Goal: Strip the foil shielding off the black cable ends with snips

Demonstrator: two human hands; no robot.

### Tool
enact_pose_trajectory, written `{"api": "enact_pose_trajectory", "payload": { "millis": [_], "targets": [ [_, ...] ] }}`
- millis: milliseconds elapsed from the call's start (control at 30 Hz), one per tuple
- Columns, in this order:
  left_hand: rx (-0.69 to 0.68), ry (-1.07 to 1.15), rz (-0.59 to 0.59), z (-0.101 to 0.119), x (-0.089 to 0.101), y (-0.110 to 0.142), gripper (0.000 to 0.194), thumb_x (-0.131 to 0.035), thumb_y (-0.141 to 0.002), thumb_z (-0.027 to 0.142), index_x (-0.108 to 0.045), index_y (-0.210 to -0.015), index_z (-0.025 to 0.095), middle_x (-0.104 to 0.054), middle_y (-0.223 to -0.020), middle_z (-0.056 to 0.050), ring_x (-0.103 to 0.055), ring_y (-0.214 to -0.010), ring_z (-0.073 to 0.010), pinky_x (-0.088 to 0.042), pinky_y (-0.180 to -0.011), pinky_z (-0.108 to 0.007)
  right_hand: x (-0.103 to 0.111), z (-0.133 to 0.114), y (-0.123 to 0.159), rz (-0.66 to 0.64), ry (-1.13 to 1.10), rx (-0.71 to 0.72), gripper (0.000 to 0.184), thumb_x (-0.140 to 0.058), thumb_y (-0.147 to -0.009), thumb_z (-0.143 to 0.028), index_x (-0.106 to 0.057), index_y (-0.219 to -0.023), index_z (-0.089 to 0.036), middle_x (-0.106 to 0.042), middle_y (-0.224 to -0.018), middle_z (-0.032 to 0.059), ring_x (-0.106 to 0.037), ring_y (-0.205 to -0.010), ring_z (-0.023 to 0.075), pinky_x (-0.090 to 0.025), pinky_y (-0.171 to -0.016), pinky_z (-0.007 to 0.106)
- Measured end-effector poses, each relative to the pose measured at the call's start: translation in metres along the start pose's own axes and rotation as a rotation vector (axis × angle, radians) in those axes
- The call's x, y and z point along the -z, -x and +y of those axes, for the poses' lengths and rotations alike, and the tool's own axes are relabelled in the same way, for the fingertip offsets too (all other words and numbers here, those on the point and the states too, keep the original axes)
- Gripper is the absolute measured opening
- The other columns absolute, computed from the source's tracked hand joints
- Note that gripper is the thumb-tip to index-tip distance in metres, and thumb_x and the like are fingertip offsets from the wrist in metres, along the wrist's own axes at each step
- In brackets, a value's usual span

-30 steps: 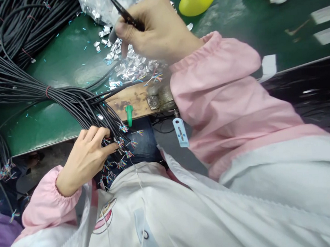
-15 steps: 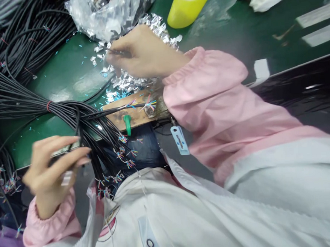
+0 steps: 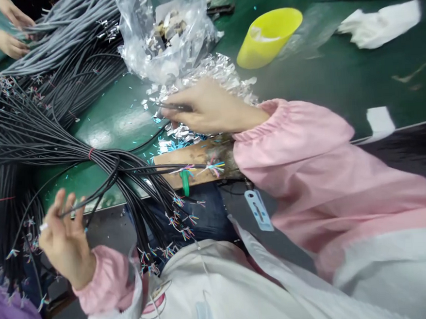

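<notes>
My left hand [image 3: 67, 237] is at the lower left, its fingers loosely curled on a black cable [image 3: 97, 193] that loops out of the bundle. My right hand [image 3: 211, 106] is closed on a slim dark tool, apparently tweezers [image 3: 175, 106], pointing left above scraps of silver foil [image 3: 225, 78]. Between the hands lies the black cable bundle [image 3: 66, 140], gathered by a red tie [image 3: 91, 153]. Its stripped ends [image 3: 181, 220] fan out coloured wires over my lap. Two cable ends [image 3: 213, 167] rest across a wooden board [image 3: 183, 156] with a green clip [image 3: 185, 182].
A clear plastic bag [image 3: 168, 41] of scraps stands behind the foil, beside a yellow cup [image 3: 266, 39]. White crumpled cloth [image 3: 382, 23] lies at the right. Another person's hands [image 3: 11, 40] touch grey cables [image 3: 72, 26] at top left. A blue clip [image 3: 259, 210] hangs below the board.
The view has shifted, so the bench sits lower and further right. My left hand has drawn back from the bundle, with a cable stretched to its fingers. My right hand keeps the dark tool.
</notes>
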State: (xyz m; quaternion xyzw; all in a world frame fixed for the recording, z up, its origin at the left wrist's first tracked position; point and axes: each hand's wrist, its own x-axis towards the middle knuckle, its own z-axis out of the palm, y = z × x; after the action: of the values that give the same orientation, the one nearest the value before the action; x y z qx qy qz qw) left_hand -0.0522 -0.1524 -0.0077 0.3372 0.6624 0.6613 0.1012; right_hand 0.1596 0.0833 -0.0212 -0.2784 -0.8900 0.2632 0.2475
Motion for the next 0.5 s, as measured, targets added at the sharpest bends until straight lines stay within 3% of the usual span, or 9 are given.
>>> {"api": "enact_pose_trajectory", "payload": {
  "millis": [67, 100, 167, 233, 367, 500],
  "targets": [
    [-0.204, -0.227, -0.043, 0.0, 0.012, 0.025, 0.016, -0.053, -0.086, 0.031, -0.068, -0.089, 0.026, -0.061, -0.116, -0.002, -0.061, -0.097, -0.018, -0.054, -0.078, -0.037, 0.0, 0.0, 0.0, -0.012, 0.01, 0.01, 0.027, -0.049, -0.086, -0.021, -0.052, -0.059, -0.02, -0.05, -0.052, -0.0008, -0.048, -0.058, 0.0124, -0.039, -0.064, 0.028],
    [-0.286, -0.387, -0.156, -0.001, 0.017, 0.036, 0.014, -0.058, -0.083, 0.032, -0.068, -0.089, 0.026, -0.06, -0.116, -0.003, -0.059, -0.101, -0.021, -0.053, -0.079, -0.039, -0.001, 0.0, 0.001, -0.014, 0.016, 0.018, 0.027, -0.049, -0.086, -0.02, -0.052, -0.059, -0.02, -0.048, -0.051, -0.0012, -0.047, -0.057, 0.0121, -0.038, -0.064, 0.028],
    [-0.315, -0.481, -0.228, -0.007, 0.026, 0.056, 0.012, -0.071, -0.071, 0.033, -0.07, -0.081, 0.027, -0.062, -0.107, -0.005, -0.057, -0.101, -0.0254, -0.052, -0.079, -0.042, -0.002, 0.0, 0.001, -0.007, 0.023, 0.037, 0.026, -0.05, -0.086, -0.021, -0.053, -0.06, -0.02, -0.044, -0.05, -0.0022, -0.043, -0.053, 0.0111, -0.036, -0.061, 0.028],
    [-0.328, -0.587, -0.289, -0.017, 0.028, 0.07, 0.014, -0.073, -0.069, 0.031, -0.07, -0.082, 0.029, -0.062, -0.105, -0.006, -0.057, -0.1, -0.0257, -0.051, -0.079, -0.043, -0.004, 0.001, 0.002, 0.002, 0.021, 0.059, 0.025, -0.051, -0.085, -0.02, -0.053, -0.06, -0.02, -0.043, -0.049, -0.0029, -0.04, -0.051, 0.0099, -0.035, -0.059, 0.028],
    [-0.149, -0.527, -0.318, -0.041, 0.022, 0.084, 0.012, -0.062, -0.078, 0.033, -0.069, -0.086, 0.029, -0.064, -0.101, -0.006, -0.061, -0.091, -0.0229, -0.053, -0.071, -0.037, -0.007, 0.005, 0.003, -0.031, 0.016, 0.072, 0.023, -0.052, -0.083, -0.02, -0.056, -0.06, -0.02, -0.045, -0.051, -0.0035, -0.038, -0.05, 0.0088, -0.033, -0.056, 0.027],
    [0.022, -0.472, -0.089, -0.05, 0.012, 0.088, 0.015, -0.055, -0.081, 0.03, -0.068, -0.085, 0.023, -0.068, -0.085, -0.004, -0.065, -0.08, -0.0198, -0.053, -0.066, -0.03, -0.003, 0.002, -0.001, -0.087, -0.059, 0.065, 0.025, -0.051, -0.084, -0.022, -0.059, -0.061, -0.018, -0.051, -0.052, -0.0036, -0.042, -0.049, 0.0085, -0.034, -0.055, 0.026]
  ]
}}
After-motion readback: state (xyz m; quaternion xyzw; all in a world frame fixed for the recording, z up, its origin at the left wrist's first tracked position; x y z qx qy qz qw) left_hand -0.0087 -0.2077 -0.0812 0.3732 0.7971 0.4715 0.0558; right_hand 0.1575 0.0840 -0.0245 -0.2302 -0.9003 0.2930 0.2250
